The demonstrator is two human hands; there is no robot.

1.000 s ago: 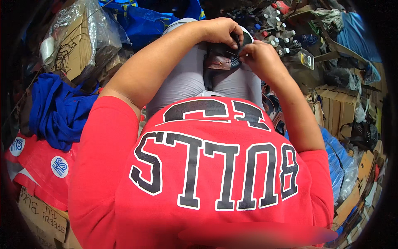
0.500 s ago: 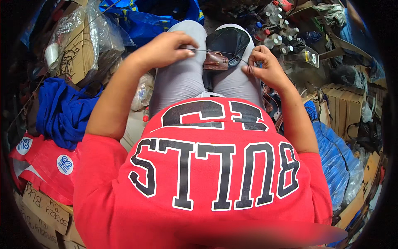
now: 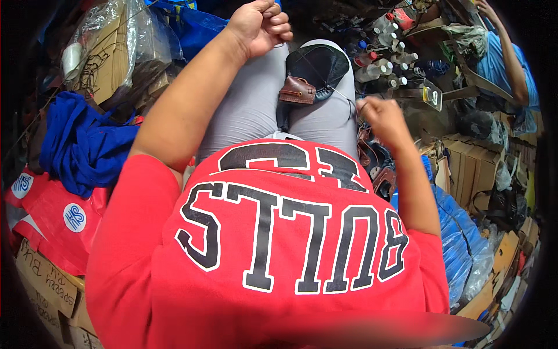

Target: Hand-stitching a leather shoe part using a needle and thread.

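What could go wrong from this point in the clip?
Neither hand braces the shoe lying on the right thigh, so an uneven pull might tip or slide it.
The thin thread runs from the shoe toward the right hand; too hard a tug could snap it.
Bottles crowd the floor near that hand, so a wide outward pull might knock some over.

Loc: cluttered shoe wkshp | leather shoe (image 3: 299, 91) on lap, btls (image 3: 372, 71), cdbd (image 3: 474, 160) stacked nr
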